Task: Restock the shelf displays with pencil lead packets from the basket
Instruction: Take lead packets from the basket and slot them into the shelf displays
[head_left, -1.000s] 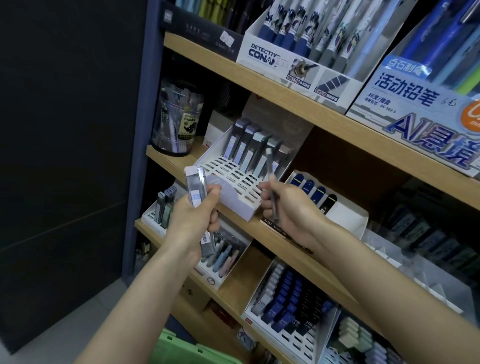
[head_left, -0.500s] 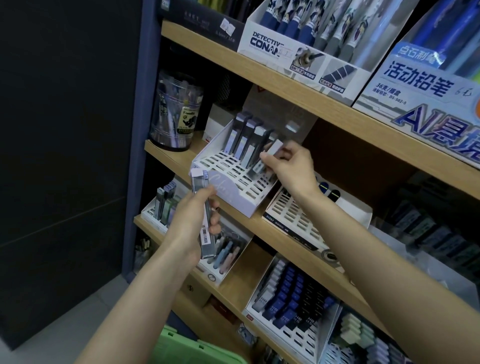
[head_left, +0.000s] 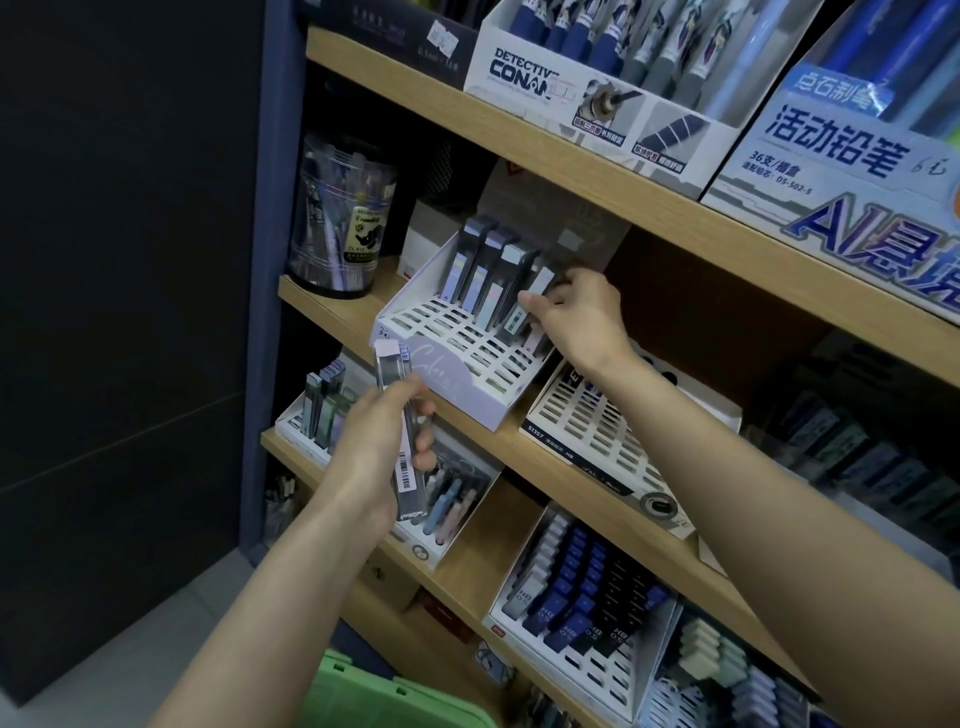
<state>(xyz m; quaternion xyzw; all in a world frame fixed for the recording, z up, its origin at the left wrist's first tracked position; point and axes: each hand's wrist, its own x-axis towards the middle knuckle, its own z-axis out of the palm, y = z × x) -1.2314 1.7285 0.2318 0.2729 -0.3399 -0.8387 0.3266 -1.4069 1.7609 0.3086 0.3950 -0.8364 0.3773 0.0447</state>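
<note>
My left hand grips a small stack of long grey pencil lead packets, upright, in front of the middle shelf. My right hand reaches into the white slotted display tray and pinches a lead packet standing at the right end of the tray's back row. Several more packets stand in that row to its left. The tray's front slots hold nothing. A corner of the green basket shows at the bottom edge.
A second white slotted tray sits to the right on the same shelf. A clear tub of pens stands at the shelf's left end. Lower shelves carry trays of lead packets and erasers. Pencil boxes fill the shelf above.
My right hand carried one packet from near my left hand up into the tray's back row. The left hand and its stack sank slightly.
</note>
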